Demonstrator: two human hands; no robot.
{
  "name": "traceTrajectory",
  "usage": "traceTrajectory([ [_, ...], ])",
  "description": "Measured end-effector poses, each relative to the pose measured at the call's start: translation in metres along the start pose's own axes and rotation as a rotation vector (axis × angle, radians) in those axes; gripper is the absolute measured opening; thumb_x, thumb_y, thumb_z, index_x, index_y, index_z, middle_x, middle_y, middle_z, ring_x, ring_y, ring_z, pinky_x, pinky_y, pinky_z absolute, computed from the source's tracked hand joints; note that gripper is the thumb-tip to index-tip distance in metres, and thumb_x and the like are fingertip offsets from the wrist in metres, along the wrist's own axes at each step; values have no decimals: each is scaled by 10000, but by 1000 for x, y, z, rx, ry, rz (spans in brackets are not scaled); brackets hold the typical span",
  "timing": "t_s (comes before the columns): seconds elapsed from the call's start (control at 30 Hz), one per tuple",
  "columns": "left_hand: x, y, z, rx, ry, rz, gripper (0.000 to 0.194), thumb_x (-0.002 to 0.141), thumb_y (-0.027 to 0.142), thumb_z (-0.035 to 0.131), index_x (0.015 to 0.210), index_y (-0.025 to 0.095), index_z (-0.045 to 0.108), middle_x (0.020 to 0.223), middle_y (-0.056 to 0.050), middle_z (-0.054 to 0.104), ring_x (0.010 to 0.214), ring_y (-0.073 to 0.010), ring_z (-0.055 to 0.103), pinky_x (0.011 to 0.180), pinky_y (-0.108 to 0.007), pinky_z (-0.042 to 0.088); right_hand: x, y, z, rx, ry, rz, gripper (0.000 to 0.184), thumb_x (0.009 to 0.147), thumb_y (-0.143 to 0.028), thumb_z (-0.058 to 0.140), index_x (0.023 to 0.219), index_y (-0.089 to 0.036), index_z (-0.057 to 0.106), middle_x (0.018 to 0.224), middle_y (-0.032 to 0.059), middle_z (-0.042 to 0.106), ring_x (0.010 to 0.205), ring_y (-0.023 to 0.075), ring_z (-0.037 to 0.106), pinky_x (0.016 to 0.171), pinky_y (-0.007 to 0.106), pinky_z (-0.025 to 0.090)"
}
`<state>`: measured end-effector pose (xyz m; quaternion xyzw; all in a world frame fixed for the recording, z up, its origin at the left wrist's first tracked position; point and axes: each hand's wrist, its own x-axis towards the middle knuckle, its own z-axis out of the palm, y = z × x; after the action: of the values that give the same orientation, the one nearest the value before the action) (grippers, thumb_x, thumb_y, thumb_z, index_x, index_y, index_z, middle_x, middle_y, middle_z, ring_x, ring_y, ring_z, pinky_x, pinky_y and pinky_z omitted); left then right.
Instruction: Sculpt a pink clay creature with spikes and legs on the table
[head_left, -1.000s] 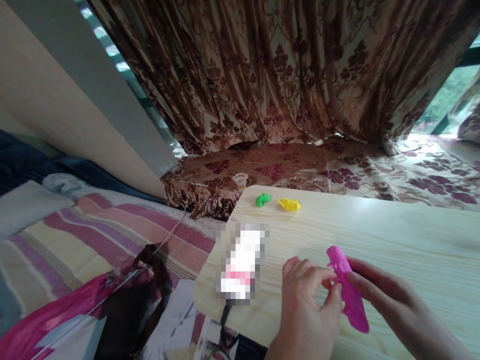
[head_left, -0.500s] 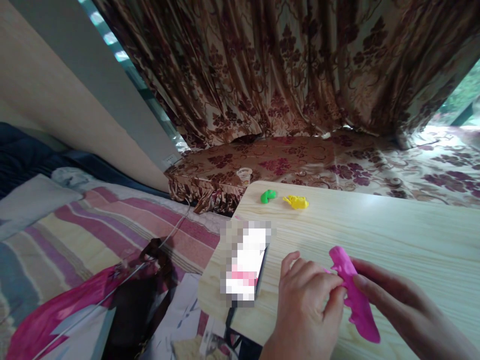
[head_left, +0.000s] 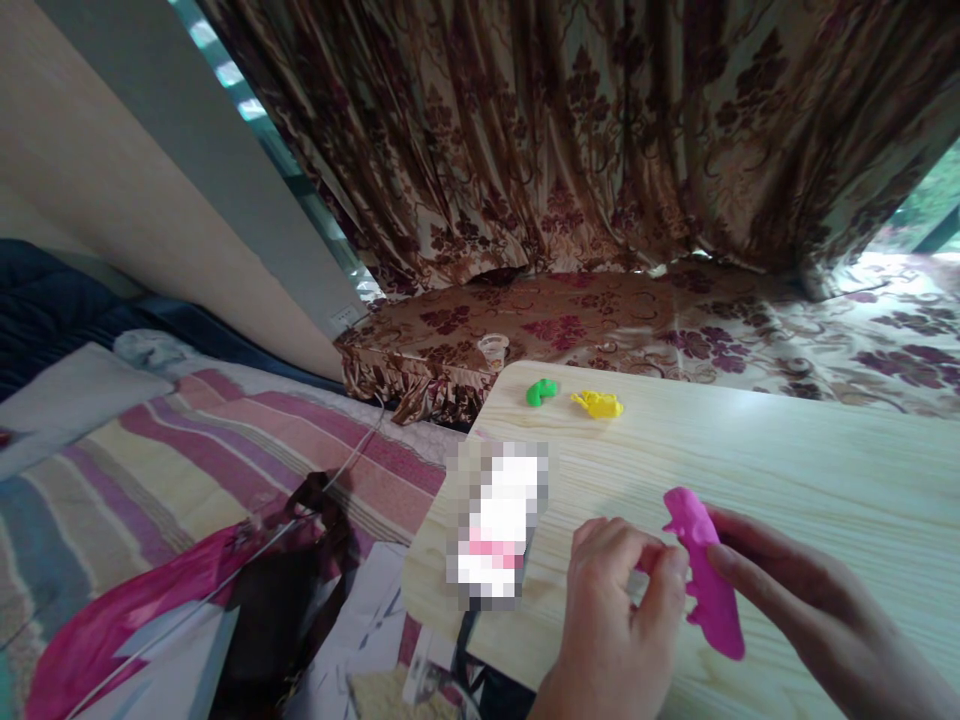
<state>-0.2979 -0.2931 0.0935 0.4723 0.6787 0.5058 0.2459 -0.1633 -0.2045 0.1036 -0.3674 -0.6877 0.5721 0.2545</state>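
Clasping the pink piece (head_left: 724,615) between them over the counter (head_left: 825,470), the right fingers (head_left: 724,564) present its bumpy edge to the left fingers (head_left: 664,592), pinched together beside it, perhaps shaping it, though whether they hold any I cannot tell.

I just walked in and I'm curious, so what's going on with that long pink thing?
The person's right hand is holding a long, bright pink, soft-looking strip with little bumps above a pale wooden table. The left hand has its thumb and finger pinched together at the bumpy edge; whether they grip it is hard to tell. A curled green piece and a small, lumpy yellow piece lie near the table's far edge.
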Motion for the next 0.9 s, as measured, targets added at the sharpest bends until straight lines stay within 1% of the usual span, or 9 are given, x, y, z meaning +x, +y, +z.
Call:
traceTrajectory([
  [0.1,-1,1,3,-68,-50,-67,188,878,246,485,725,196,582,779,-35,619,864,-182,574,806,-326,442,-3,-2,-1,-3,-10,-16,340,801,-409,618,1125,-312,658,1064,-7,706,1003,269,647,718,224,592],
  [0.23,-1,7,4,-141,-113,-156,178,878,267,479,771,190,598,854,-60,620,927,-200,572,783,-308,471,-7,-1,-5,-9,-5,-27,356,810,-399,614,1154,-313,638,1094,-5,693,1022,271,637,727,221,591],
  [0.3,-1,11,5,-147,-135,-172,169,872,259,484,778,188,604,860,-62,616,935,-205,571,753,-298,480,-9,0,-7,-9,-16,-36,359,813,-392,613,1163,-316,631,1104,-5,688,1035,270,630,730,215,588],
  [0.4,-2,12,7,-137,-132,-172,135,857,244,506,789,188,609,865,-59,624,925,-206,576,732,-295,480,-11,2,-8,14,-14,-41,348,815,-373,620,1159,-317,633,1099,-5,689,1026,262,634,723,204,585],
  [0.53,-4,10,12,-133,-86,-139,139,865,247,502,804,182,609,869,-58,635,888,-193,584,777,-311,471,-12,3,-7,119,-28,-20,325,825,-349,622,1148,-319,633,1070,-9,697,935,219,667,694,193,576],
  [0.67,-4,14,15,-67,-72,-43,198,898,274,455,788,191,597,816,-36,618,864,-183,570,831,-339,440,-13,3,-13,275,-13,32,284,854,-326,603,1136,-311,635,1061,-21,695,945,169,641,767,185,533],
  [0.73,-3,17,18,-30,-58,8,153,880,276,489,811,197,600,814,-29,608,850,-185,563,837,-350,433,-15,3,-19,328,5,30,275,859,-308,603,1132,-308,637,1061,-27,692,962,154,623,799,182,509],
  [0.8,-4,21,23,-18,-44,33,96,849,264,535,869,204,607,827,-27,603,844,-191,566,832,-358,436,-17,4,-25,363,15,17,274,864,-299,600,1136,-305,635,1053,-27,692,954,145,617,799,181,499],
  [0.9,-8,27,33,-6,-37,76,99,818,229,565,905,214,611,795,-13,598,828,-188,577,843,-370,438,-24,3,-31,385,13,-6,292,871,-289,593,1161,-278,623,1050,-9,690,958,153,611,805,199,491],
])
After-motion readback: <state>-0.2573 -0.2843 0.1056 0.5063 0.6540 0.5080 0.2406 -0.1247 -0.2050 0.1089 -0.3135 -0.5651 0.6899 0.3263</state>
